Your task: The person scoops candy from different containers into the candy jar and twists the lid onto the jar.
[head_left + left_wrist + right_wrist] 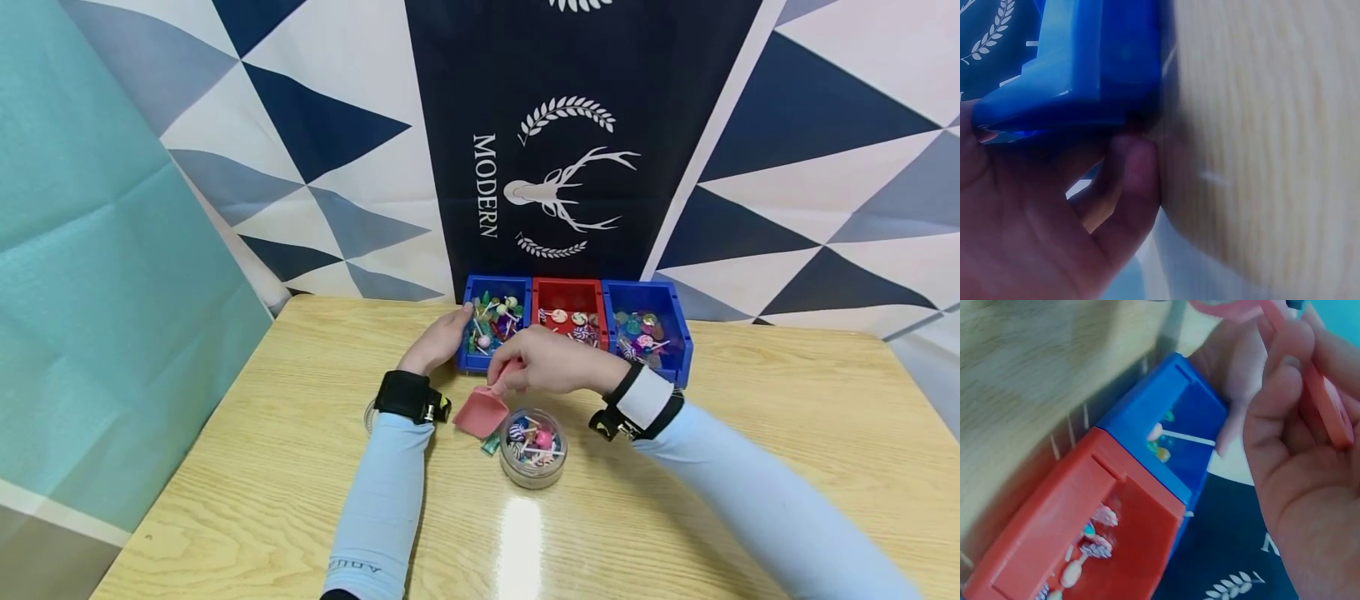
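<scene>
My left hand (441, 337) grips the outer side of the left blue bin (472, 361), its thumb at the rim and its fingers curled low against the wall in the left wrist view. Lollipops and green candies lie in that bin. My right hand (546, 360) holds a pink scoop (480, 412) by its handle, fingers wrapped round it in the right wrist view. The scoop's pan shows no candy and hangs to the left of a clear round jar (532, 479). Lollipops and small candies lie inside the jar. A green wrapped candy (491, 443) lies beside it.
A red bin (566, 292) with lollipops and another blue bin (678, 337) with candies adjoin the left bin along the wall. A clear round rim (368, 417) shows partly behind the left wrist on the wooden table (247, 467). Patterned cloth (360, 92) hangs behind.
</scene>
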A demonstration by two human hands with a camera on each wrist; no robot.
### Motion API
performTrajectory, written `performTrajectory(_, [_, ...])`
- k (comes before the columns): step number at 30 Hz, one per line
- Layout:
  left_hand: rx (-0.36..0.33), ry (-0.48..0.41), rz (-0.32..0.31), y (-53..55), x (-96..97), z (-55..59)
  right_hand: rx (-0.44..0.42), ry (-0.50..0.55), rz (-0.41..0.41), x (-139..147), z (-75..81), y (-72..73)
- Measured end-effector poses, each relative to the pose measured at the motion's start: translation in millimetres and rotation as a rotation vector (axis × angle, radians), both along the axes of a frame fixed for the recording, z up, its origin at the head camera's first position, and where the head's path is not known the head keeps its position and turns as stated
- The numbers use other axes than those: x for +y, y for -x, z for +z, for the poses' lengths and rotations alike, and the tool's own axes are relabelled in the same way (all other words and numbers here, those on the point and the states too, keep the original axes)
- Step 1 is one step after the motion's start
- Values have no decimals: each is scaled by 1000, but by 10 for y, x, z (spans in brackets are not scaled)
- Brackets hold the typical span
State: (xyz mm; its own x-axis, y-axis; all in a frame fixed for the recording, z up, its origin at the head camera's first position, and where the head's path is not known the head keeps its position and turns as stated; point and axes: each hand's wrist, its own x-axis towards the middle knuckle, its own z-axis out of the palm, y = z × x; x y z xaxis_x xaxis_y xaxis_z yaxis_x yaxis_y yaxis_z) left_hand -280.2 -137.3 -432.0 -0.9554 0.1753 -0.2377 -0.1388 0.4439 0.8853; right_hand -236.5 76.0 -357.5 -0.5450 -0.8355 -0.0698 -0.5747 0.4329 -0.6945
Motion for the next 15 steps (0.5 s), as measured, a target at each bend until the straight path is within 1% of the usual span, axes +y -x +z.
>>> performTrajectory(4, [-3,28,7,11,3,-4,73,25,-61,95,59,-27])
performTrajectory(7, [-11,58,17,15,2,-3,73,11,-125,154,75,-13])
performTrajectory(10, [-2,77,18,14,3,-1,17,-6,-194,171,33,20])
performTrajectory(13, [18,77,11,4,10,0,-65,-3,-241,161,-35,47])
performTrajectory(15, [30,73,7,5,16,-5,-119,9,-256,154,-80,66])
